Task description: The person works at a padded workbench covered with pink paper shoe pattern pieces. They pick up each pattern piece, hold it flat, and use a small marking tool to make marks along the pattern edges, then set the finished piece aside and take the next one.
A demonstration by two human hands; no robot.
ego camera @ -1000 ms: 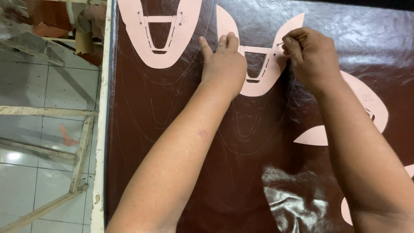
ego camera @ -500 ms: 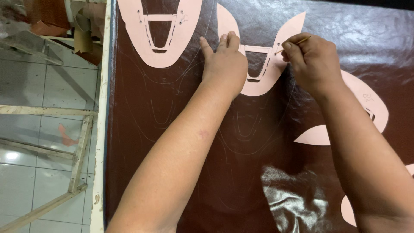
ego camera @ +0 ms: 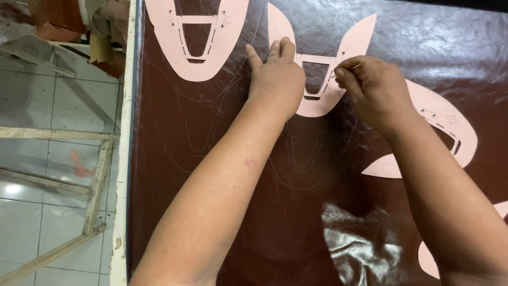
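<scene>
Being pinned flat by left hand (ego camera: 275, 79): pink template (ego camera: 317, 103), so it cannot slip | thin marking tool (ego camera: 355, 66) being pinched by right hand (ego camera: 370, 87) at the edge | brown leather sheet (ego camera: 211, 159) being spread on bench (ego camera: 126, 159)

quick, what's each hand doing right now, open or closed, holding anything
Left hand: open, pressed flat on the pink paper pattern lying on the brown leather sheet.
Right hand: closed, pinching a thin marking tool at the pattern's edge.

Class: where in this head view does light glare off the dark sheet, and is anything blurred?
Head view: glare whitens the brown sheet near the bottom edge and faintly at top right; the left hand, right hand and pink template look sharp.
</scene>
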